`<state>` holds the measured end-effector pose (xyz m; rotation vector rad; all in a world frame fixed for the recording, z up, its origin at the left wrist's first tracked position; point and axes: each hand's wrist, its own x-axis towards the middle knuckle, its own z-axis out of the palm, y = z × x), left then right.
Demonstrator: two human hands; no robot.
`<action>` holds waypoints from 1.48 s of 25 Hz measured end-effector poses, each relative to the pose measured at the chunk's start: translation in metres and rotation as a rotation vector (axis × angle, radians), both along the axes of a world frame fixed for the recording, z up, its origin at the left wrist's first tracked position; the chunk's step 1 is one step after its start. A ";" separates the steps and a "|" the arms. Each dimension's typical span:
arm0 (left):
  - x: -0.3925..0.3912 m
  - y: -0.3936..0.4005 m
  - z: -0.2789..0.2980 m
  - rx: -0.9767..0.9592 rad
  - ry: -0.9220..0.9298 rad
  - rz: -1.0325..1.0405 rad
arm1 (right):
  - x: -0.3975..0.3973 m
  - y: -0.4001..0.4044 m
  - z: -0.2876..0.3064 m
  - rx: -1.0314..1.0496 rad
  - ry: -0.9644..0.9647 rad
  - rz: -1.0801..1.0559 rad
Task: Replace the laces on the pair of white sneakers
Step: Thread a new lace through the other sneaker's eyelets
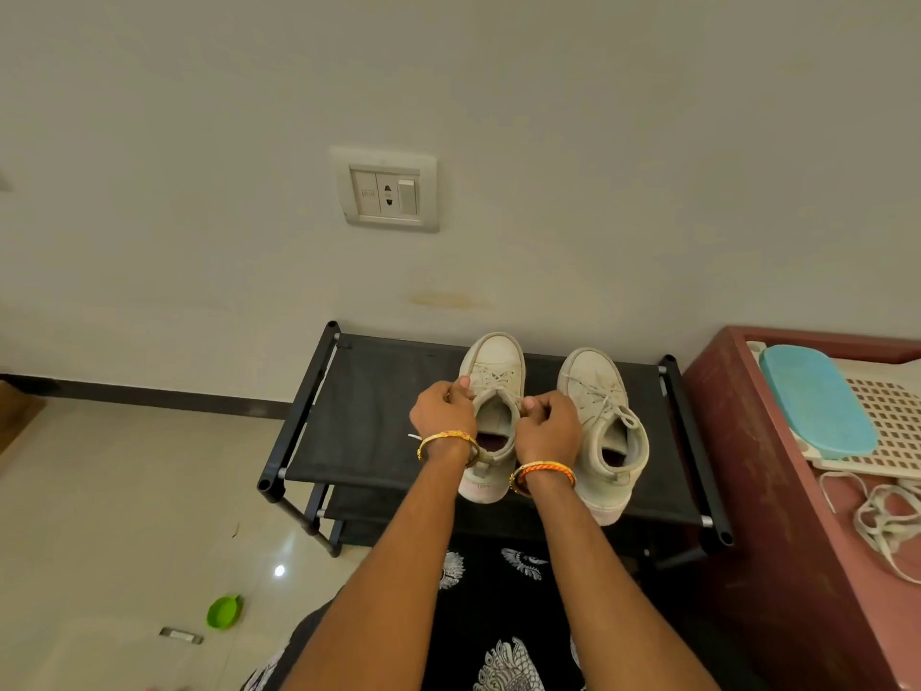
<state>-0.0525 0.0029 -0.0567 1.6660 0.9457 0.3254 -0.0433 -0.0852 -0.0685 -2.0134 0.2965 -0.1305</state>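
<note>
Two white sneakers stand side by side on a black fabric shoe rack (pixel 369 421), toes toward the wall. On the left sneaker (pixel 494 361) my left hand (pixel 443 410) pinches the lace at the left of the collar. My right hand (pixel 547 425) pinches the lace at the collar's right side. A white lace tip pokes out beside my left wrist. The right sneaker (pixel 605 416) is laced and tied in a bow, untouched. A heap of loose white laces (pixel 882 521) lies on the red cabinet to the right.
The red cabinet (pixel 777 491) stands close against the rack's right side and carries a white perforated tray (pixel 892 416) with a blue lid (pixel 817 396). A green plastic piece (pixel 224 611) and a small metal item (pixel 180 634) lie on the tiled floor at left.
</note>
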 end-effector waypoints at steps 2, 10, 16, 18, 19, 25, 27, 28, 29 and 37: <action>0.000 -0.003 -0.002 -0.046 -0.014 0.052 | 0.000 0.001 0.000 0.014 -0.013 -0.030; -0.004 0.006 -0.011 -0.065 -0.083 -0.050 | 0.009 -0.016 0.017 -0.039 0.136 0.168; 0.007 0.000 -0.002 -0.362 -0.293 -0.133 | 0.028 -0.016 0.033 0.563 0.247 0.144; 0.012 0.004 0.000 -0.372 -0.314 -0.152 | 0.036 -0.014 0.030 0.776 0.261 0.132; 0.012 0.006 0.000 -0.358 -0.307 -0.175 | 0.038 -0.013 0.029 0.837 0.270 0.130; 0.015 0.017 0.004 -0.194 -0.288 -0.439 | 0.045 -0.003 0.014 0.780 0.232 0.166; 0.014 0.021 0.007 -0.164 -0.327 -0.486 | 0.045 -0.002 0.013 0.728 0.198 0.209; 0.013 0.023 0.008 -0.163 -0.344 -0.498 | 0.045 -0.002 0.013 0.711 0.184 0.228; 0.014 0.026 0.007 -0.158 -0.355 -0.513 | 0.045 -0.001 0.012 0.707 0.176 0.240; 0.018 0.038 0.004 -0.007 -0.375 -0.628 | 0.048 0.002 0.013 0.696 0.186 0.292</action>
